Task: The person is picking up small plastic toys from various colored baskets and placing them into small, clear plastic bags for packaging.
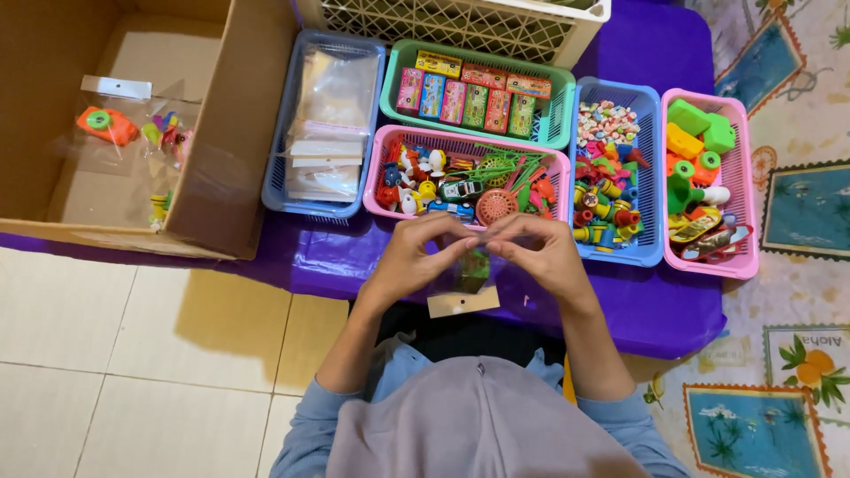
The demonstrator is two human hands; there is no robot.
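My left hand (416, 257) and my right hand (540, 252) meet over the purple cloth (310, 265) and together pinch the top of a small clear plastic bag (467, 279). The bag has a pale cardboard header (462, 303) hanging below and a small green toy inside. Both hands hover just in front of the pink basket (381, 164) of mixed small toys.
A cardboard box (239, 115) at left holds packed clear bags with toys. A blue basket (276, 168) carries empty clear bags. A green basket (560, 111) has small colourful boxes. A blue basket (653, 177) and a pink basket (745, 195) at right hold more toys. A white crate (460, 26) stands behind.
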